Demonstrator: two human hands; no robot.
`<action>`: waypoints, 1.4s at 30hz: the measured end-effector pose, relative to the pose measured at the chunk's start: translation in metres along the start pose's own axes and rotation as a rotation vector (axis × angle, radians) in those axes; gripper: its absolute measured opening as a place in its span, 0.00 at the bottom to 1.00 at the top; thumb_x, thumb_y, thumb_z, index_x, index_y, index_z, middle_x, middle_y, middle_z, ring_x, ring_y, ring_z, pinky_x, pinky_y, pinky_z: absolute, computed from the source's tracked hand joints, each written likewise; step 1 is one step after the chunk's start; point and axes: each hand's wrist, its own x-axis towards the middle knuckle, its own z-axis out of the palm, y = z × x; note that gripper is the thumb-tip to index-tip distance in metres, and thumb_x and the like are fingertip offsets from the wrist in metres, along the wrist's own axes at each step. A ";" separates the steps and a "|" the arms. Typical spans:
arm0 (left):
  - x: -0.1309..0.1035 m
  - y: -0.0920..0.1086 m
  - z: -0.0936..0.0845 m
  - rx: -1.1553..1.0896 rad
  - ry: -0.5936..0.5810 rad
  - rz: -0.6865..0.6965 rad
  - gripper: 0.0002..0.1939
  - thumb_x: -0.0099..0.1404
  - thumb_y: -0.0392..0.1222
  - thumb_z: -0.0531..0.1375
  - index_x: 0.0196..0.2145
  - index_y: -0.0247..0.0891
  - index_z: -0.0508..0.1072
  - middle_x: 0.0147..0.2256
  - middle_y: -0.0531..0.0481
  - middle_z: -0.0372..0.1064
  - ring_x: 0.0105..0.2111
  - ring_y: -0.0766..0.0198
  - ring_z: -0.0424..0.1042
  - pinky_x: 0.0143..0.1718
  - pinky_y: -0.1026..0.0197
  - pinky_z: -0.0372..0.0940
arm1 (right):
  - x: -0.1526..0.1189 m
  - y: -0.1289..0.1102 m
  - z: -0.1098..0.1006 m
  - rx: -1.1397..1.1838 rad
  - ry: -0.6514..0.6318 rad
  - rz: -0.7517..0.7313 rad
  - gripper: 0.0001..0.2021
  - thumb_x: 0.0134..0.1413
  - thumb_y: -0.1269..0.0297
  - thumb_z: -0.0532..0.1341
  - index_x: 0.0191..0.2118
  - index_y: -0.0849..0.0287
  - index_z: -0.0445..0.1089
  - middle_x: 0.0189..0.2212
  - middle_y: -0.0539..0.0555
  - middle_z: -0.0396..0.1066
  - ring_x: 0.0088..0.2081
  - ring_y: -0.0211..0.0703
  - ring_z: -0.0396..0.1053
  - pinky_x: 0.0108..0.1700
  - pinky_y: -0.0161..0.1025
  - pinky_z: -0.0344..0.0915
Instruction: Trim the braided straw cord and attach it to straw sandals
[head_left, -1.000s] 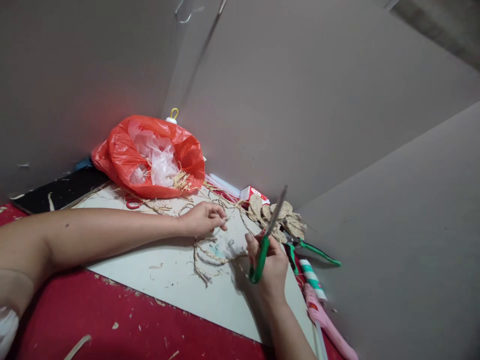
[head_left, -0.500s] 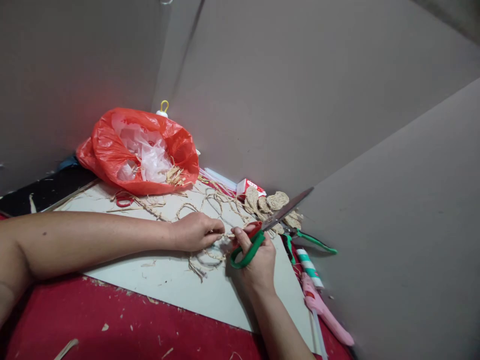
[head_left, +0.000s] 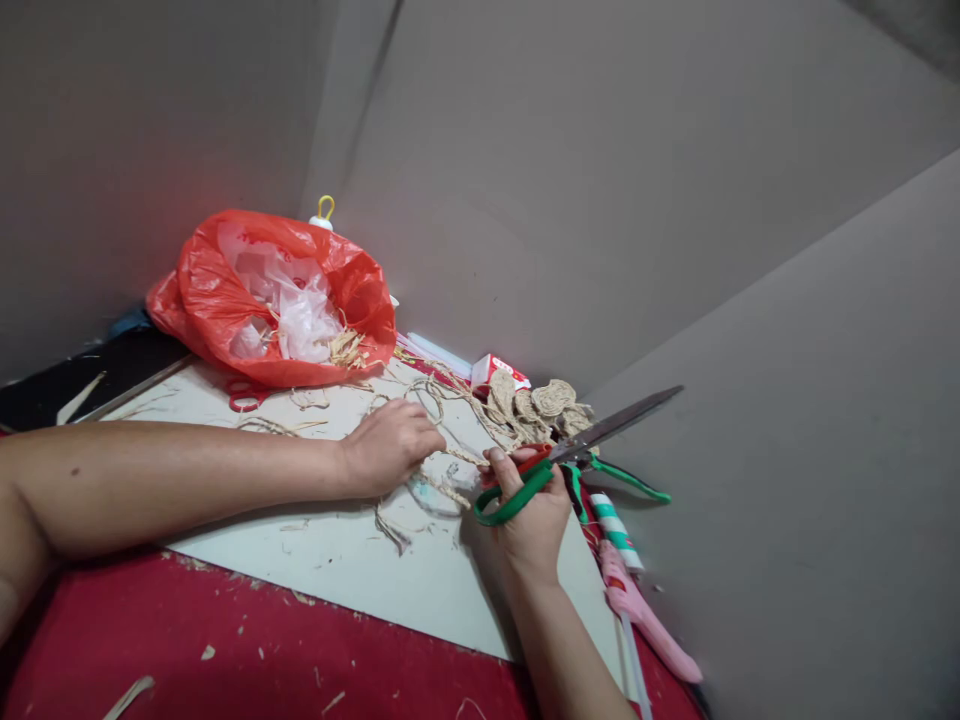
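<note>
My left hand (head_left: 391, 447) is closed on a braided straw cord (head_left: 466, 456), over the white board (head_left: 420, 600). The cord runs across to my right hand (head_left: 529, 525), whose thumb and fingertips pinch it. Hooked in that same hand are scissors (head_left: 517, 495) with a green and a red handle; the blades point up and right, away from the cord. Loose loops of cord and a frayed end (head_left: 394, 530) lie on the board under my left hand. Coiled straw pieces (head_left: 555, 398) sit just beyond the blades.
A red plastic bag (head_left: 217, 300) holding clear plastic and straw scraps stands at the back left, with a red ring-shaped item (head_left: 247, 398) before it. Along the right lie green-handled pliers (head_left: 630, 478), a striped roll (head_left: 615, 530) and a pink glue gun (head_left: 652, 630). Grey walls (head_left: 562, 200) enclose the corner.
My right hand has moved right with the scissors, and my left hand slightly left and up. The gap between the hands is wider, showing more of the cord stretched between them.
</note>
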 end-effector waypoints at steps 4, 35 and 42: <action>0.002 -0.001 -0.002 0.065 0.007 0.036 0.13 0.58 0.29 0.53 0.39 0.36 0.72 0.43 0.43 0.70 0.43 0.57 0.66 0.43 0.54 0.60 | -0.004 0.001 0.002 0.044 -0.010 0.022 0.16 0.39 0.63 0.70 0.31 0.57 0.61 0.25 0.42 0.65 0.23 0.32 0.68 0.28 0.32 0.66; -0.007 0.014 -0.005 -0.040 0.009 0.094 0.31 0.59 0.35 0.55 0.60 0.36 0.52 0.59 0.36 0.53 0.58 0.52 0.54 0.56 0.48 0.55 | 0.015 -0.007 -0.012 0.197 0.097 0.148 0.18 0.34 0.63 0.70 0.30 0.57 0.61 0.22 0.44 0.69 0.21 0.32 0.66 0.20 0.28 0.61; -0.010 0.013 0.005 -0.248 0.000 -0.028 0.22 0.63 0.34 0.53 0.54 0.34 0.56 0.45 0.40 0.69 0.43 0.59 0.70 0.43 0.55 0.66 | -0.019 -0.020 0.010 0.144 -0.063 0.206 0.18 0.36 0.60 0.71 0.31 0.58 0.61 0.22 0.44 0.67 0.22 0.33 0.67 0.23 0.30 0.64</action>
